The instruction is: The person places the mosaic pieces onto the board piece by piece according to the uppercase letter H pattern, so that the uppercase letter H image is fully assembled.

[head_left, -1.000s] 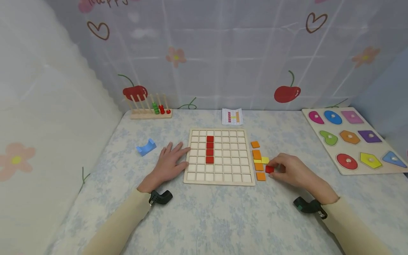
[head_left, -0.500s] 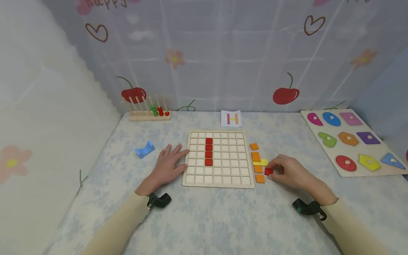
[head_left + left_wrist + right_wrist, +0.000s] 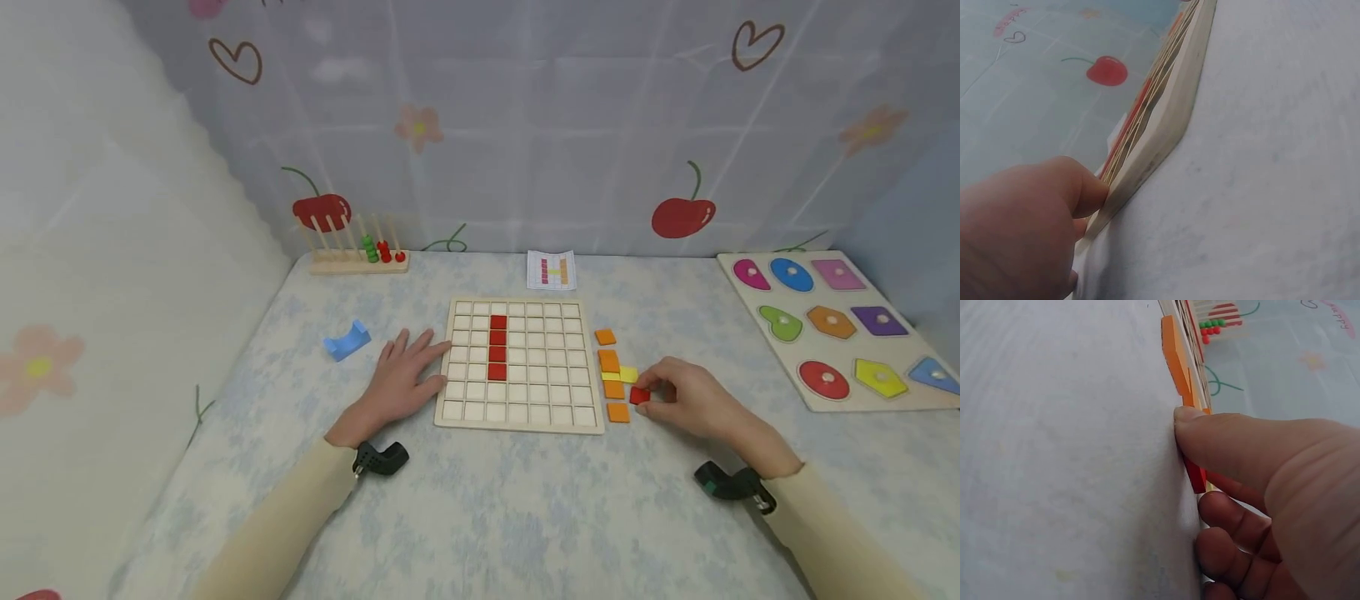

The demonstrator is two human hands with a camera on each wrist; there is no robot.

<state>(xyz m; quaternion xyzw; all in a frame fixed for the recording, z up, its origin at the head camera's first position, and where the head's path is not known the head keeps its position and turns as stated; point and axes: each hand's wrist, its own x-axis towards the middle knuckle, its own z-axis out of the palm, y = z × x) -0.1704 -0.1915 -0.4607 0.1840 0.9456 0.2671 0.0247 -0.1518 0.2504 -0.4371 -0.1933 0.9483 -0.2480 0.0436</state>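
In the head view a wooden grid board (image 3: 517,430) lies mid-table, with several red square tiles (image 3: 497,354) in one column of its cells. My left hand (image 3: 401,383) rests flat on the table with fingers spread, thumb and index fingertip touching the board's left edge. To the right of the board, my right hand (image 3: 690,402) pinches a loose red tile (image 3: 640,396) between thumb and fingers, low at the tabletop. Beside it lie several orange tiles (image 3: 618,412) and yellow tiles (image 3: 629,375). The right wrist view shows the thumb covering part of the red tile (image 3: 1195,477).
A small pattern card (image 3: 551,271) lies behind the board. Back left stands a wooden peg rack (image 3: 352,267) with green and red beads. A blue curved piece (image 3: 347,342) sits left of my left hand. A shape puzzle board (image 3: 832,329) lies at the right.
The head view has shifted slightly. Both hands stay nearly in place, the left against the board and the right pinching the red tile.
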